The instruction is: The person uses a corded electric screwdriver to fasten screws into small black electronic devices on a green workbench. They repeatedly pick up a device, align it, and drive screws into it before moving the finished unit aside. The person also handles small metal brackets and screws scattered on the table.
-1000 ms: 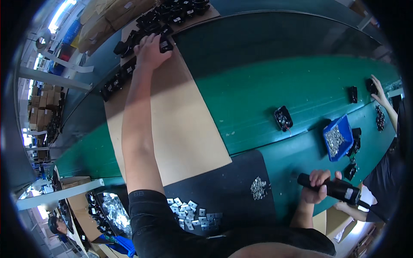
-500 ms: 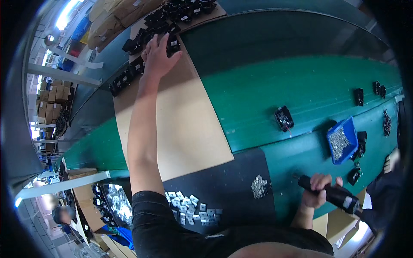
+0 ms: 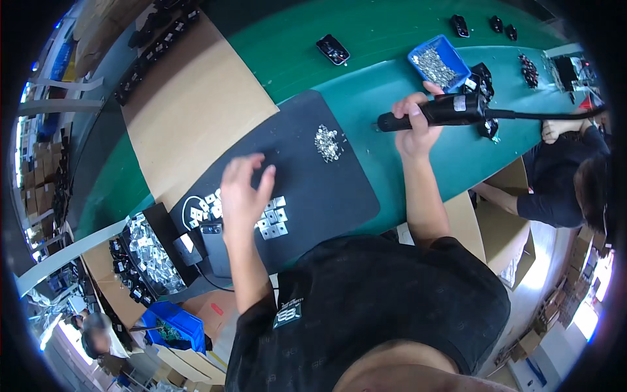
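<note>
1. Fingers of the left hand (image 3: 243,191) were spread apart and empty, hovering over a cluster of small square metal plates (image 3: 269,221) at the near left corner of the black mat (image 3: 326,189). Whether any fingertip touched a plate could not be told.

2. The right hand (image 3: 415,124) was clamped around the black body of an electric screwdriver (image 3: 436,111), held nearly level above the green table (image 3: 392,72), its tip pointing left toward the mat's right edge and its cable (image 3: 548,116) running off to the right.

3. A small heap of silvery screws (image 3: 326,142) lay on the mat between the two hands, nearer the screwdriver's tip, touched by neither.

4. A blue bin (image 3: 439,62) of loose metal parts stood just beyond the right hand on the table, with a black part (image 3: 333,49) lying alone farther left.

5. A sheet of brown cardboard (image 3: 196,104) covered the table left of the mat, with a row of dark parts (image 3: 153,55) along its far edge.

6. A dark phone-like device (image 3: 213,245) lay at the mat's near edge, just below the left hand, beside an open box of shiny pieces (image 3: 150,251).

7. Another person in a dark sleeve (image 3: 555,176) worked at the right end of the table, well apart from the wearer's hands.
</note>
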Available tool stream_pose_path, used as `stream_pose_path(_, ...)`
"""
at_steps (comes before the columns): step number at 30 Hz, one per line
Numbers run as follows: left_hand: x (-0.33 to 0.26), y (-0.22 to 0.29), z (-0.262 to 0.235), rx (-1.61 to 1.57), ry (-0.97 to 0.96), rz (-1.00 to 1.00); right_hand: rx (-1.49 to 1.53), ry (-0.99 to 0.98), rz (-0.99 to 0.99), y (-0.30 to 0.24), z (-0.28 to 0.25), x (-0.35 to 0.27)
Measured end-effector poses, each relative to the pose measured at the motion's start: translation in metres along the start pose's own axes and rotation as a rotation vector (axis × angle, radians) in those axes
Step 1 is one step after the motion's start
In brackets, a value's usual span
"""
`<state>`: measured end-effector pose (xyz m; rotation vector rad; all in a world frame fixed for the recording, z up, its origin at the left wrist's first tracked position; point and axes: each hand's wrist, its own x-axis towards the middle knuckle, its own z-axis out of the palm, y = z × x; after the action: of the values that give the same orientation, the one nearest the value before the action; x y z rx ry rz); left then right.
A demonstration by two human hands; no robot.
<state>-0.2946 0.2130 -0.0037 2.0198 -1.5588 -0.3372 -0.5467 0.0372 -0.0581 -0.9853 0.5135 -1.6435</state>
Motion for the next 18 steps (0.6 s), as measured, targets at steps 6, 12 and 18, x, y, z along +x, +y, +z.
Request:
stream_pose_path(6, -0.065, -0.001, 0.021, 0.072, -0.081, -0.015, 0.0, -0.087, 0.075, -0.011, 0.018, -0.009)
stream_pose_path(12, -0.069, -0.006, 0.026, 0.033, -0.151, -0.015, -0.243, -0.135, 0.241, -0.021, 0.02, -0.014)
stream_pose_path(18, -0.045, -0.002, 0.028, -0.042, -0.298, -0.161, -0.242, -0.117, 0.272, -0.024, 0.021, -0.014)
